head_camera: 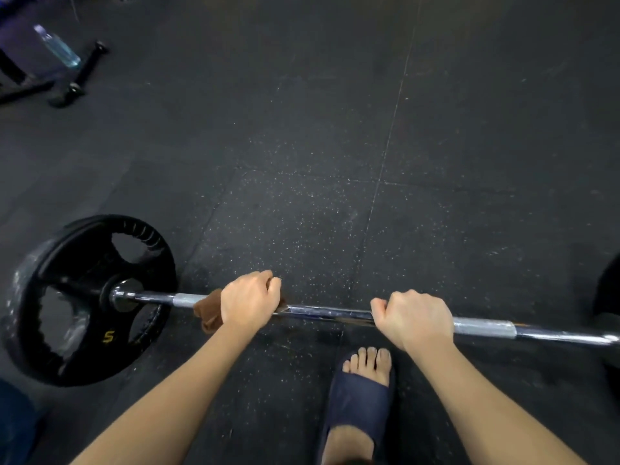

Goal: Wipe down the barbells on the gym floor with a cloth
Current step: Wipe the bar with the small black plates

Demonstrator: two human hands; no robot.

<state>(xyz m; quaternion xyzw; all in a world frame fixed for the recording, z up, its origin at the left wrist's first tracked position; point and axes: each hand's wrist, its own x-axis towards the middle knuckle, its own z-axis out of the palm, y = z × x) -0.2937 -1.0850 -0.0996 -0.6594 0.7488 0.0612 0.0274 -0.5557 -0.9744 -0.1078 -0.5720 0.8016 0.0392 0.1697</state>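
A chrome barbell [330, 312] lies across the black rubber floor, running left to right. A black weight plate [85, 298] marked 5 sits on its left end. My left hand [250, 300] is closed over a brown cloth [206, 313] wrapped around the bar, a short way right of the plate. The cloth sticks out to the left of that hand. My right hand [416, 318] grips the bare bar further right, beside a knurled silver section [484, 327]. The bar's right end runs out of view.
My foot in a dark blue slide sandal [360, 397] stands just behind the bar, below my right hand. A clear water bottle [57, 47] and a small black dumbbell [85, 70] lie at the far left, by a rack's legs. Another dark plate edge [609, 297] shows at right.
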